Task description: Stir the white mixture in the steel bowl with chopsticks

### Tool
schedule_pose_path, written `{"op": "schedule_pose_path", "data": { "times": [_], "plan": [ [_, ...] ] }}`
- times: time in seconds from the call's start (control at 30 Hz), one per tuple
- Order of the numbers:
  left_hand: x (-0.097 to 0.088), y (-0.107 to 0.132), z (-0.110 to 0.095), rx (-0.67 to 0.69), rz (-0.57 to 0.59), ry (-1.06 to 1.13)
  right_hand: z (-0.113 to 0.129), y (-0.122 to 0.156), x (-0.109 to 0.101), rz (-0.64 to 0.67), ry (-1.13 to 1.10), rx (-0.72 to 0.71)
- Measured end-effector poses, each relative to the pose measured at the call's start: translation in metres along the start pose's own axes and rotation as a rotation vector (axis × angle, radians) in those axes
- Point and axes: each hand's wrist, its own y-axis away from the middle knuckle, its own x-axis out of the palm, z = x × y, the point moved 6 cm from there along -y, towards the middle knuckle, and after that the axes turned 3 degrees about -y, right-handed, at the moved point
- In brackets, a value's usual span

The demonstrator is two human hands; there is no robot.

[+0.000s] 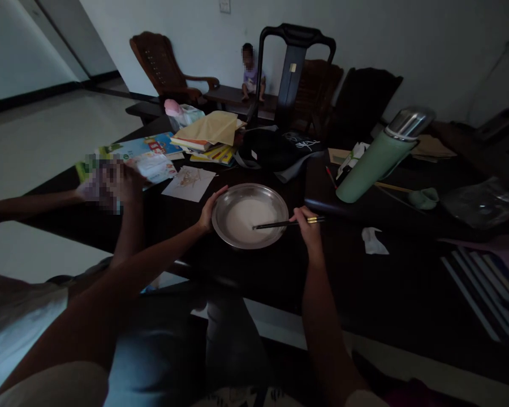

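A round metal bowl (275, 199) rests on the dark table in front of me, holding a pale whitish mixture (246, 217). My left hand (211, 210) grips its left rim, the thumb side over the edge. In my right hand (307, 223) is a pair of black chopsticks (275, 225) with gold bands near the top end. Their tips dip into the mixture near the middle of the bowl, and the shafts cross its right rim. Whether the mixture is liquid or powder I cannot tell.
Left of me, another person's hands (114, 181) are over the table, blurred out. Behind the bowl lie a white paper (189, 183), stacked books (207, 138) and a black bag (275, 150). A green thermos (371, 164) stands right. Folders (483, 288) lie far right. A seated person (251, 76) is beyond.
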Motion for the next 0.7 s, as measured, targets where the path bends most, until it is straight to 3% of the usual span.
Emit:
{"op": "schedule_pose_path", "data": {
  "times": [0.1, 0.23, 0.33, 0.53, 0.6, 0.7],
  "plan": [
    [0.001, 0.002, -0.001, -0.008, 0.001, -0.003, 0.007, 0.000, 0.023, 0.161, 0.051, -0.052],
    [0.002, 0.005, -0.001, 0.003, 0.014, -0.009, 0.003, -0.002, 0.011, 0.004, 0.124, -0.022],
    [0.001, 0.006, -0.001, 0.001, 0.017, -0.017, -0.002, -0.001, -0.003, -0.098, 0.047, 0.024],
    [-0.005, 0.003, 0.003, -0.038, -0.026, -0.013, 0.010, 0.003, 0.029, 0.129, 0.023, -0.034],
    [-0.007, 0.001, 0.006, -0.061, -0.026, 0.012, 0.010, 0.002, 0.027, 0.073, 0.063, -0.054],
    [-0.010, -0.005, 0.008, -0.055, -0.019, 0.031, 0.002, 0.004, 0.007, -0.155, 0.051, -0.002]
  ]
}}
